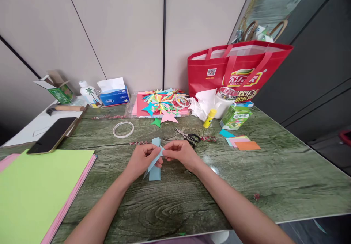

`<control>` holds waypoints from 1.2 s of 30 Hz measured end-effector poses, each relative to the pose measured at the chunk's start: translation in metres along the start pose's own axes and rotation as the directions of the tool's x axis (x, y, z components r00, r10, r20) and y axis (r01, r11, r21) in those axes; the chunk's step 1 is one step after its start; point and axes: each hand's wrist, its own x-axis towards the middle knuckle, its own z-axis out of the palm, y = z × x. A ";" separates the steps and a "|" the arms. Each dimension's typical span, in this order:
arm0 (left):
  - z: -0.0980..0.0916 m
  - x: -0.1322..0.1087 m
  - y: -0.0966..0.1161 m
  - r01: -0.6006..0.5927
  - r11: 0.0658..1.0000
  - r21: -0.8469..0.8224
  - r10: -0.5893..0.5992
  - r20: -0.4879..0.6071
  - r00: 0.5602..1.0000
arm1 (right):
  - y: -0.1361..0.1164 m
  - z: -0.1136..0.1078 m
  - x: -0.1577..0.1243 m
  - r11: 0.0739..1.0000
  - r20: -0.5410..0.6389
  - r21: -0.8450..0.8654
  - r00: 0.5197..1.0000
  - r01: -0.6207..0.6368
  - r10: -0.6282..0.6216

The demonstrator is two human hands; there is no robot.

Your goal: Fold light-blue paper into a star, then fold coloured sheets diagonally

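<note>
I log the blue paper strip just short of the scissors, long axis pointing away from me, left hand and right hand grips both pinching its middle.

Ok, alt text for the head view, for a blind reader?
The left hand and right hand pinch a folded light blue paper strip over a green wood-grain table. Beyond lie scissors, a tape ring, a glue stick and paper stars; a green sheet and phone sit left, a red bag behind.
</note>
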 end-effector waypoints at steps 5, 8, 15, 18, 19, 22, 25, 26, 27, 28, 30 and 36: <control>0.004 0.000 0.000 0.011 0.999 0.043 -0.012 0.030 0.999 | -0.001 0.002 0.000 0.999 -0.004 -0.014 0.999 0.034 -0.034; 0.005 -0.001 -0.003 0.024 0.999 0.034 -0.026 0.065 0.998 | -0.003 0.002 0.000 0.995 -0.040 -0.063 0.996 0.073 -0.076; 0.003 0.000 -0.009 0.087 0.995 -0.049 -0.080 0.124 0.989 | -0.004 0.002 0.001 0.996 -0.105 -0.083 0.994 0.022 -0.030; 0.002 0.001 -0.010 0.104 0.987 -0.120 -0.082 0.179 0.981 | -0.003 0.001 0.001 0.998 -0.114 -0.063 0.993 0.017 -0.024; 0.002 0.001 -0.010 0.117 0.983 -0.143 -0.090 0.185 0.979 | -0.003 0.000 0.002 0.998 -0.111 -0.059 0.993 0.020 -0.026; 0.002 0.001 -0.010 0.159 0.968 -0.194 -0.122 0.192 0.974 | -0.002 -0.001 0.002 0.998 -0.100 -0.059 0.994 0.028 -0.034; 0.002 0.001 -0.011 0.172 0.963 -0.205 -0.130 0.203 0.971 | -0.002 -0.001 0.002 0.998 -0.094 -0.061 0.995 0.030 -0.035; 0.002 0.001 -0.011 0.176 0.964 -0.200 -0.135 0.202 0.970 | -0.003 0.000 0.001 0.998 -0.096 -0.061 0.995 0.030 -0.036; 0.003 0.001 -0.011 0.181 0.964 -0.195 -0.142 0.197 0.970 | -0.003 0.000 0.001 0.998 -0.101 -0.060 0.994 0.031 -0.037; 0.003 0.001 -0.010 0.188 0.963 -0.192 -0.152 0.186 0.971 | -0.004 0.001 0.000 0.998 -0.106 -0.059 0.994 0.032 -0.038; 0.005 0.001 -0.010 0.201 0.959 -0.202 -0.172 0.153 0.973 | -0.007 0.003 -0.001 0.998 -0.114 -0.052 0.993 0.035 -0.041; 0.009 0.002 -0.013 0.200 0.940 -0.276 -0.177 0.104 0.979 | -0.009 0.004 -0.001 0.999 -0.088 -0.022 0.995 0.046 -0.048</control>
